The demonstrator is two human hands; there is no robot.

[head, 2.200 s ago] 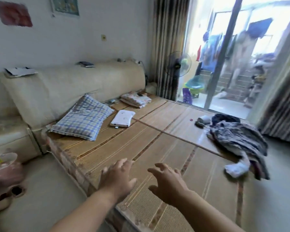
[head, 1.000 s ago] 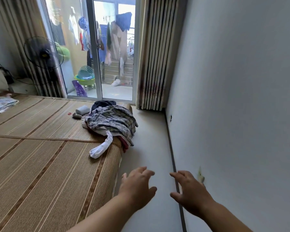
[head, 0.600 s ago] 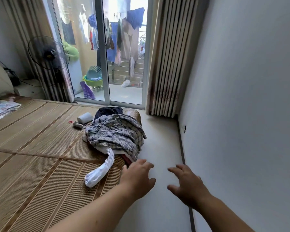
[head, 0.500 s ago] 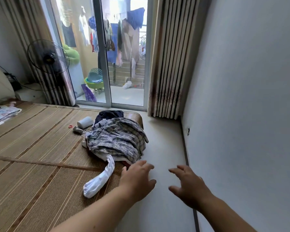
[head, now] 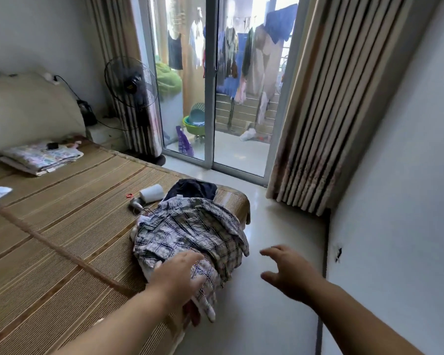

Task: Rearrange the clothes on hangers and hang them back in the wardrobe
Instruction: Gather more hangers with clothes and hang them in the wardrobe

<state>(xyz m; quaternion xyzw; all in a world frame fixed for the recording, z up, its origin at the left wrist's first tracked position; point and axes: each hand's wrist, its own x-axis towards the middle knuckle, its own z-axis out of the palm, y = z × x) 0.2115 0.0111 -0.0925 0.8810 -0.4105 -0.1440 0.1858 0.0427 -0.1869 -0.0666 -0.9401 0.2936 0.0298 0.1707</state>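
Note:
A heap of clothes lies at the near right corner of the bed, topped by a crumpled plaid shirt. A dark navy garment sits behind it, and a thin wire of a hanger pokes out at the heap's left. My left hand reaches over the heap's near end with fingers spread and relaxed, at or just above the plaid cloth. My right hand hovers over the floor to the right of the heap, fingers loosely curved, holding nothing. No wardrobe is in view.
The bed is covered by a woven mat. On it lie a white roll, a small red ring and a folded floral cloth. A standing fan, striped curtains and a sliding glass door stand ahead. A narrow floor strip runs along the right wall.
The view swung from the bed's head to its far corner and closed in on the clothes heap. My left hand came over the plaid shirt; my right hand stayed beside it.

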